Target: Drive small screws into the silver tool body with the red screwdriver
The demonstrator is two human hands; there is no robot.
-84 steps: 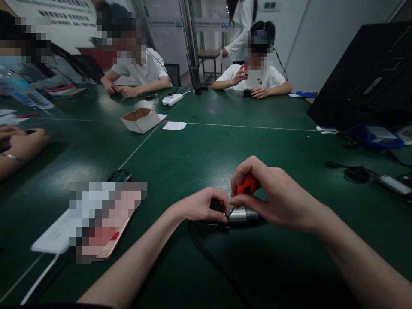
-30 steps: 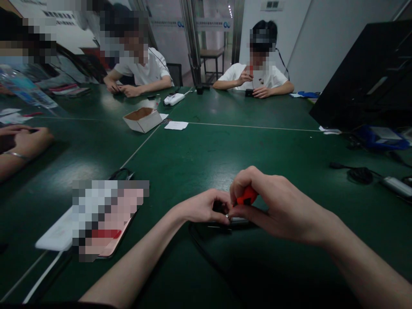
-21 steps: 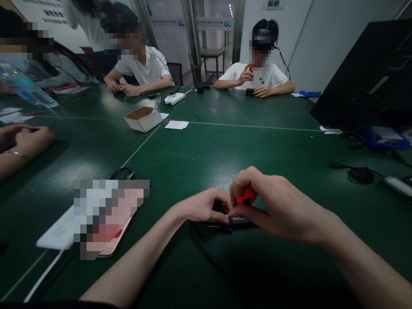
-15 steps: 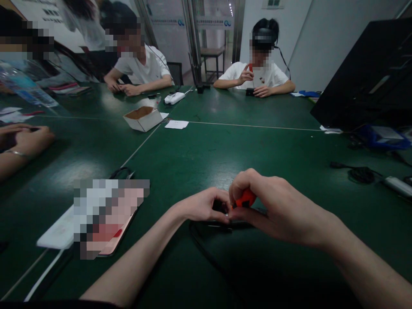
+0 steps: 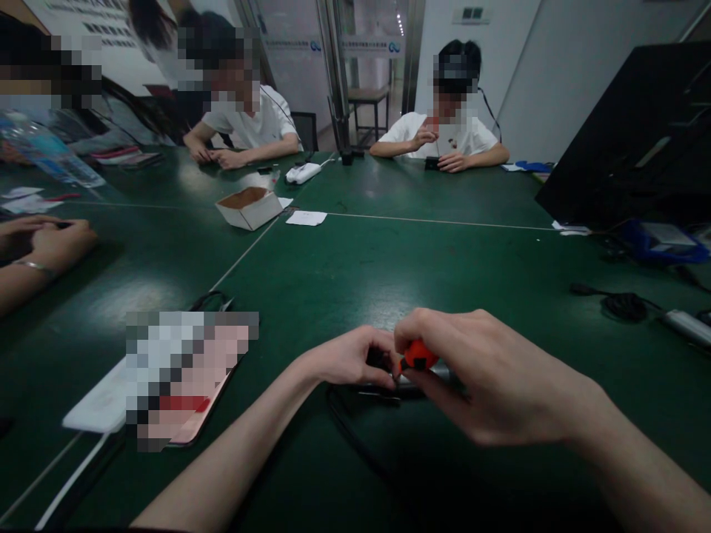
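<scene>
My right hand is closed around the orange and black handle of a screwdriver, thumb below and fingers above. Its tip is hidden between my hands. Beneath it lies a dark, flat device with a greyish part showing under my right fingers; its exact kind cannot be made out. My left hand is curled over the left end of this device, fingertips beside the screwdriver's front. A black cable runs from near the device toward me over the green table.
To the left lie a white power bank or phone-like slab with a white cable and a pink phone. Farther off are an open box, a white paper and a black monitor. Several people sit around the table.
My right hand has turned and dropped slightly, and its thumb has come away lower, so more of the orange handle and the device shows. My left hand stays in place.
</scene>
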